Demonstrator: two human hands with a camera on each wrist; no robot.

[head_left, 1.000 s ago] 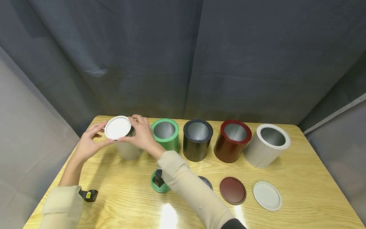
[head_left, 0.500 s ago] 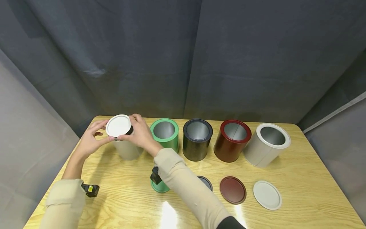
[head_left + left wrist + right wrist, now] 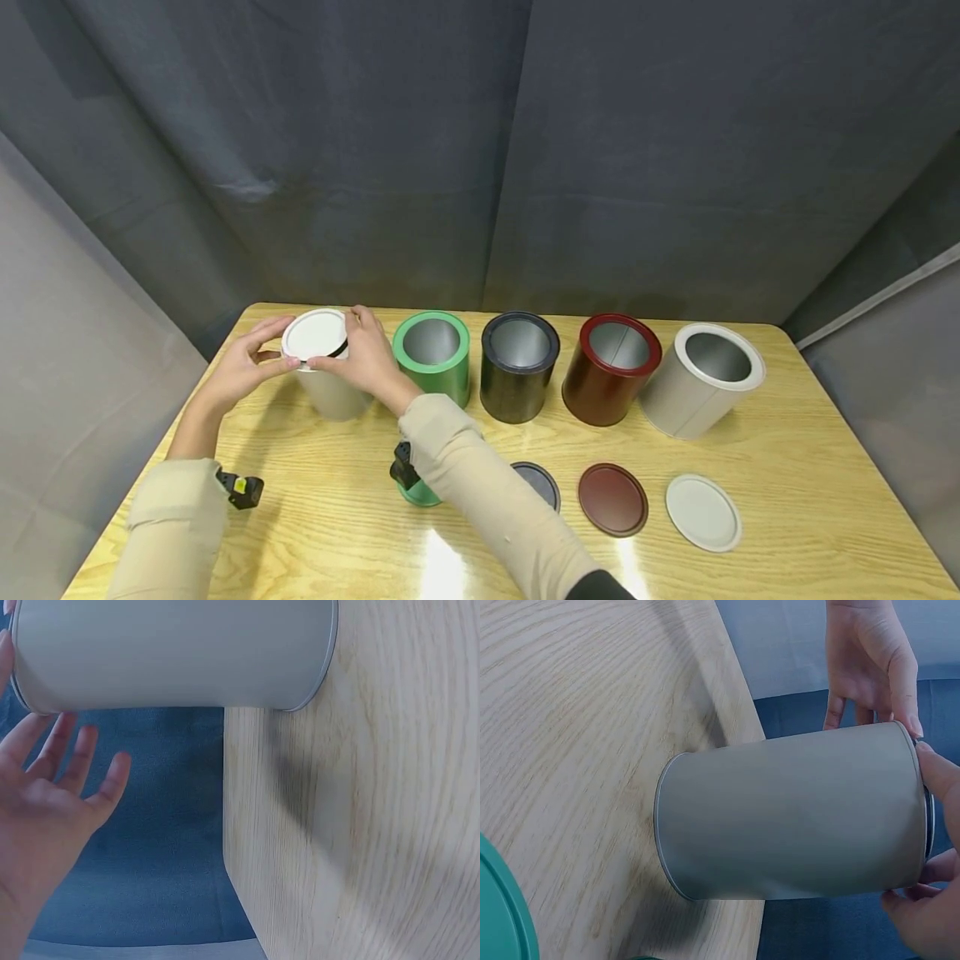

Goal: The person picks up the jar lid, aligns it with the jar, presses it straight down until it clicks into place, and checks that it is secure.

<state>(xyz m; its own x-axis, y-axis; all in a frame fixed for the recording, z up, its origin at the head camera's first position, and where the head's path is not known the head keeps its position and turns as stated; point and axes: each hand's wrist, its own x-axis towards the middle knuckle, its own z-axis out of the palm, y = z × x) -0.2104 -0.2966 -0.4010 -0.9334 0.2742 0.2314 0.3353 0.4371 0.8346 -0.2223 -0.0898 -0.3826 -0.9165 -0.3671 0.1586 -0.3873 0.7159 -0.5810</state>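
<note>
Both hands point(image 3: 247, 367) point(image 3: 365, 357) grip the white lid point(image 3: 315, 335) on the can point(image 3: 333, 392) — green lid point(image 3: 420, 493) half hidden by sleeve.

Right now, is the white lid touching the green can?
Apart. The head view shows the white lid held on the leftmost can, with the right hand between it and the green can.

We see a glossy, grained wood desk point(image 3: 787, 433) catching glare, smooth painted metal cans with bare silvery insides, like the green can point(image 3: 432, 354), and matt dark cloth curtains point(image 3: 480, 150) behind.

White lid point(image 3: 314, 335), pale grey can point(image 3: 334, 390)
</note>
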